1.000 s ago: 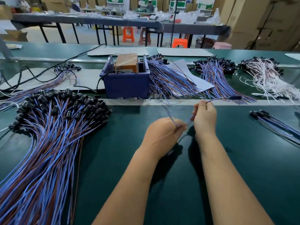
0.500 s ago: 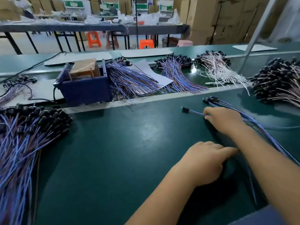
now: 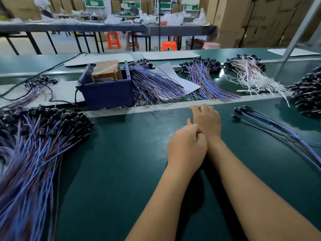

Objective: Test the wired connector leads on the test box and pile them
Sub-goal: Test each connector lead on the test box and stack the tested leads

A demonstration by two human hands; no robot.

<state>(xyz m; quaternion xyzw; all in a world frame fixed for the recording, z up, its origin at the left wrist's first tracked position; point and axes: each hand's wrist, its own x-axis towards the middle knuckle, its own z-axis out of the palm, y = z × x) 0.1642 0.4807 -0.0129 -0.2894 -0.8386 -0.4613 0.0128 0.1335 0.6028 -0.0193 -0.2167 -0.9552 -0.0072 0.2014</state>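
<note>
The blue test box (image 3: 107, 94) with a brown block inside stands at the back of the green mat, left of centre. A big heap of blue and brown leads with black connectors (image 3: 34, 145) covers the left side. On the right lies a small pile of the same leads (image 3: 278, 129), black ends pointing left. My right hand (image 3: 205, 119) lies in the middle with its fingers stretched toward the pale strip, nothing in it. My left hand (image 3: 186, 146) is curled loosely against my right wrist and holds no lead.
Behind the pale strip (image 3: 156, 108) lie more bundles: blue-brown leads (image 3: 156, 84) on a white sheet, another bundle (image 3: 205, 77), white leads (image 3: 251, 73) and a pen (image 3: 250, 91). Black connectors (image 3: 307, 94) pile up at the far right. A black cable (image 3: 43, 70) runs from the box.
A second ago both hands held one lead. My right hand then laid it on the small right pile and has come back to the middle empty; my left hand moved up against its wrist.
</note>
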